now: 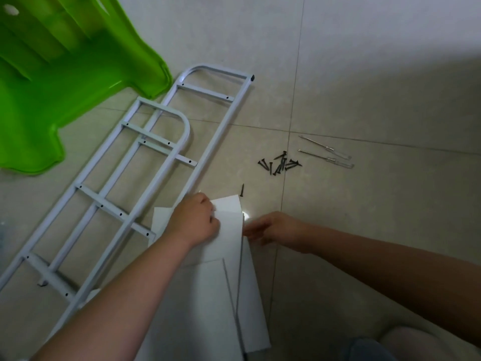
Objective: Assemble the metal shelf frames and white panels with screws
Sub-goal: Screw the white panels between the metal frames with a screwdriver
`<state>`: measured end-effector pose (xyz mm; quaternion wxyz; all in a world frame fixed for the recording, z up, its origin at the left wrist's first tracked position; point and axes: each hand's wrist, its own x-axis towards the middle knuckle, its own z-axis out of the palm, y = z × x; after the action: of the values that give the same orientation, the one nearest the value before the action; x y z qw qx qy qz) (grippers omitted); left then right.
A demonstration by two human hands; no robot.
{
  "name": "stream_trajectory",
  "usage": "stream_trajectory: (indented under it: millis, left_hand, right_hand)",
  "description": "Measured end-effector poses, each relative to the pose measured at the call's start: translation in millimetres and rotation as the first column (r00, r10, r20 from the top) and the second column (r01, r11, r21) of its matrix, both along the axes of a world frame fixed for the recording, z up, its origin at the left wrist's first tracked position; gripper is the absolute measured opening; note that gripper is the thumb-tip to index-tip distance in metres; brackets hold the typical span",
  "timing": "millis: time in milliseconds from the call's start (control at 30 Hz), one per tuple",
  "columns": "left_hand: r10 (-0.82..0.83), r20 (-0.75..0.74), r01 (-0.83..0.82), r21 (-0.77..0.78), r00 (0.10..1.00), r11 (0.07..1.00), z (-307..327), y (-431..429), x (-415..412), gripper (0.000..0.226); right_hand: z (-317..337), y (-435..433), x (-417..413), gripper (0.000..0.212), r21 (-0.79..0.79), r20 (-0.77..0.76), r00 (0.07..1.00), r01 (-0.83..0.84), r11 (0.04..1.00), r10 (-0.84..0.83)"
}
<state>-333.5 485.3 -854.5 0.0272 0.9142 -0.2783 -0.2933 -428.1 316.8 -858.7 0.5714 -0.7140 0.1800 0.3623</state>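
Bright green plastic stool (65, 82) fills upper left corner: glossy, ribbed, pale oval hole near frame corner, flared foot edges on floor. Floor (377, 61) of large pale beige glossy tiles. Two thin dark grout lines cross (289, 132) right of centre. Just right of crossing, two thin metal tools (325, 152) with clear handles lie flat, parallel, near each other without touching, tips toward upper left, handles toward right. Soft shadow darkens floor at right side and upper right corner. Small bright glare spot (246, 214) on tile near centre.
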Motion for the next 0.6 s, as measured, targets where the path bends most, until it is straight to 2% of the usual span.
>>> stream_trajectory:
  millis: [67, 167, 233, 333, 400, 467, 533, 600]
  left_hand:
    - [0.004, 0.011, -0.004, -0.011, 1.000, 1.000, -2, 8, -1, 0.039]
    - [0.015, 0.013, -0.015, -0.043, 1.000, 0.999, -3, 16, -5, 0.050]
    - [0.014, 0.030, -0.012, -0.040, 0.999, 0.999, -5, 19, -6, 0.045]
    - [-0.006, 0.066, 0.008, -0.026, 0.998, 1.000, -7, 24, -5, 0.038]
    - [-0.010, 0.068, 0.011, -0.020, 0.998, 1.000, -7, 25, -6, 0.038]
    - [-0.013, 0.072, 0.014, -0.019, 0.997, 1.000, -8, 25, -5, 0.037]
    - [-0.019, 0.088, 0.020, -0.009, 0.996, 1.000, -10, 25, -4, 0.036]
    - [-0.021, 0.125, 0.024, -0.022, 0.992, 0.999, -10, 24, -7, 0.034]
  right_hand:
    - [-6, -9, 2, 0.035, -0.319, 0.159, 0.962, -0.163, 0.934, 0.222]
    - [-19, -16, 24, 0.028, -0.641, 0.336, 0.823, -0.157, 0.751, 0.459]
    - [-31, -16, 42, 0.024, -0.753, 0.399, 0.678, -0.141, 0.643, 0.617]
    - [-37, -14, 62, 0.022, -0.850, 0.305, 0.499, -0.242, 0.468, 0.811]
    - [-32, -12, 64, 0.029, -0.878, 0.247, 0.424, -0.282, 0.386, 0.871]
    - [-23, -18, 67, 0.027, -0.921, 0.205, 0.385, -0.234, 0.310, 0.900]
    - [-15, -31, 68, 0.011, -0.959, 0.182, 0.375, -0.138, 0.249, 0.909]
    - [-14, -48, 67, 0.012, -0.973, 0.113, 0.479, -0.122, 0.193, 0.871]
